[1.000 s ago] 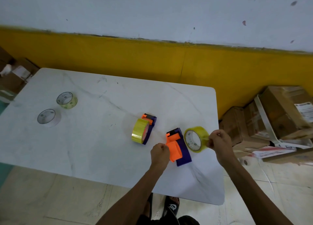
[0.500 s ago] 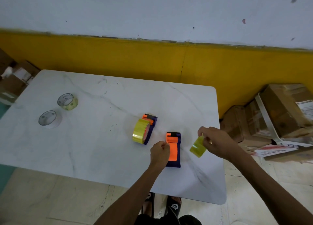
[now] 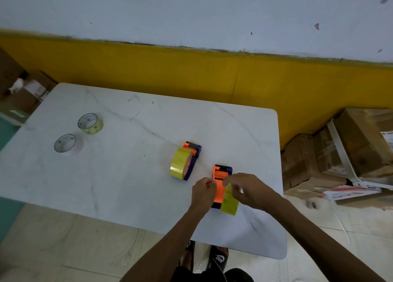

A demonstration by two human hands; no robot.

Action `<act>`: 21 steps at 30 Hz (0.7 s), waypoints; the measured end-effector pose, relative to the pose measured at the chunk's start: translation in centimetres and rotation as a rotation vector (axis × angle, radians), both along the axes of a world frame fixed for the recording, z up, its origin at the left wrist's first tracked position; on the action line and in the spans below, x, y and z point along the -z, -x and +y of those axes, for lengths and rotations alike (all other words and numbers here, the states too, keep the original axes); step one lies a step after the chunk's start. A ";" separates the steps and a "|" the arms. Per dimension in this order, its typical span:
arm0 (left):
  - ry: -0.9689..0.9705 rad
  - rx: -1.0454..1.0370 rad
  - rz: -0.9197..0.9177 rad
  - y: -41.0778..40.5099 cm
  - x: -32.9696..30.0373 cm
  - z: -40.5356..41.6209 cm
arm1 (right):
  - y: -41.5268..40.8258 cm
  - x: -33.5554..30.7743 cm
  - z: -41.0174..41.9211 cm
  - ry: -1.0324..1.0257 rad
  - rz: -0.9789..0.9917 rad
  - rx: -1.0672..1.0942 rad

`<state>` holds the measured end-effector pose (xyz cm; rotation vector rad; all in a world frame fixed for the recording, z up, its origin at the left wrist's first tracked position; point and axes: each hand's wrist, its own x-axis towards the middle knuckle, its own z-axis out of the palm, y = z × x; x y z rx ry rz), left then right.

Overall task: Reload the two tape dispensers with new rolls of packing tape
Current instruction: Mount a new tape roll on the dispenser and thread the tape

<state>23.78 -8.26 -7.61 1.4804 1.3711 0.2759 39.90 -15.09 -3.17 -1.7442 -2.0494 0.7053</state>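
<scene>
Two hands meet low and right of centre in the head view: my left hand [image 3: 203, 191] is curled closed against the orange dispenser [image 3: 220, 188] on the table [image 3: 127, 175], while my right hand [image 3: 246, 189] grips the yellow tape roll [image 3: 229, 204] edge-on beside it

tabletop [image 3: 131, 175]: white marble, grey veins | dispensers [image 3: 194, 149] [image 3: 221, 171]: orange and purple | tape rolls [image 3: 180, 166] [image 3: 229, 203]: yellow | wall band [image 3: 148, 69]: yellow | boxes [image 3: 319, 154]: brown
</scene>
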 end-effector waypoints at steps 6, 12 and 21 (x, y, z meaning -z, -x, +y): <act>0.120 -0.051 -0.017 -0.1 -0.2 0.1 | 0.6 1.9 0.7 -0.014 0.051 0.062; 0.274 -0.024 -0.081 0.3 -0.2 -0.1 | 0.5 3.2 1.9 0.067 0.151 0.245; 0.242 0.065 -0.100 1.3 1.0 -0.6 | -0.6 5.8 6.6 0.334 -0.093 0.264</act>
